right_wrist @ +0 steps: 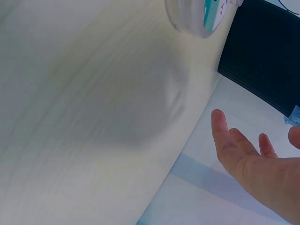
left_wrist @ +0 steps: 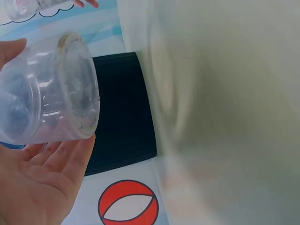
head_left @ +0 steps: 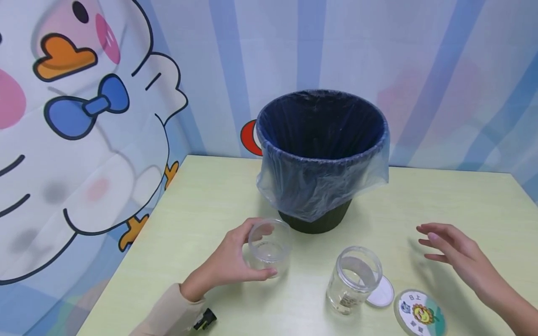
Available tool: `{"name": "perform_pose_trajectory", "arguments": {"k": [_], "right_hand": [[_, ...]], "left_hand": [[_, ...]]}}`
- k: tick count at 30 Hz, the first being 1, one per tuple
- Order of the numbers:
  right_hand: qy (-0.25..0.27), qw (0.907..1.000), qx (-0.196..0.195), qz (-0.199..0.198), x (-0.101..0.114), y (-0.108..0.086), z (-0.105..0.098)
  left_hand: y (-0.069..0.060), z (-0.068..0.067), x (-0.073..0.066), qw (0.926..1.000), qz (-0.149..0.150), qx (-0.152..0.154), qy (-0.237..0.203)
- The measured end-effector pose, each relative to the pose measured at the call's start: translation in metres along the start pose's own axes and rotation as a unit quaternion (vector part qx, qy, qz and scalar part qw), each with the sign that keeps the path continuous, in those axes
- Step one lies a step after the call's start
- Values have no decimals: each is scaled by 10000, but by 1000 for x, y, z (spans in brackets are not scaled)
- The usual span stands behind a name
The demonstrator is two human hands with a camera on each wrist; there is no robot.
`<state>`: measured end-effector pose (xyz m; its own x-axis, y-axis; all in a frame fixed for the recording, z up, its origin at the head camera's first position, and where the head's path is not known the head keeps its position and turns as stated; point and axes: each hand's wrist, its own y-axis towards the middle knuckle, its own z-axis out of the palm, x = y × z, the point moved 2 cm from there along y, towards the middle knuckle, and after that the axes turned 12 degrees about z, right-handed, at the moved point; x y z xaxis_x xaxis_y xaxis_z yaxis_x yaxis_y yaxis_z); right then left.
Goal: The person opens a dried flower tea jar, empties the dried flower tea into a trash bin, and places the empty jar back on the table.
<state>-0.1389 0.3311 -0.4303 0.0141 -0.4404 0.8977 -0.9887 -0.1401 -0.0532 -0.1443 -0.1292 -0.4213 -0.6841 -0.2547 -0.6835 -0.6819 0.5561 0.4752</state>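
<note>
My left hand (head_left: 231, 259) grips a clear plastic jar (head_left: 271, 252) in front of the bin, fingers and thumb around its side. The left wrist view shows this jar (left_wrist: 51, 93) tilted, with dirt specks near one end. A second clear jar (head_left: 349, 289) stands uncapped on the table to its right. Beside that jar lies a plain white disc (head_left: 381, 293), partly hidden by it. Nearer the right arm is a round lid (head_left: 420, 313) printed with a sunflower. My right hand (head_left: 462, 254) hovers above the table beyond this lid, fingers loosely bent and holding nothing.
A dark bin (head_left: 317, 219) lined with a translucent bag (head_left: 311, 186) stands at the back of the pale table (head_left: 210, 196). Behind it hangs a cartoon-printed backdrop (head_left: 269, 56). A small black object (head_left: 205, 319) sits by the left sleeve.
</note>
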Motion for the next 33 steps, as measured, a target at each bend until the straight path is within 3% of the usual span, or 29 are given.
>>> {"name": "perform_pose_trajectory", "arguments": {"k": [6,16,22,33], "right_hand": [[-2,10000,9,44,-4,-3,1],[36,9998,27,217,-10,-6,-1],[166,9993,82,330,-13,-7,0],[221,9990,82,371,-19,-9,0]], "left_hand": [[-4,10,-3,9987,-231,421,-182],[-4,19,-11,9959,-342,829,-137],[-4,25,-11,9938,-388,1044,54],[-6,34,-9,9916,-314,1253,-95]]}}
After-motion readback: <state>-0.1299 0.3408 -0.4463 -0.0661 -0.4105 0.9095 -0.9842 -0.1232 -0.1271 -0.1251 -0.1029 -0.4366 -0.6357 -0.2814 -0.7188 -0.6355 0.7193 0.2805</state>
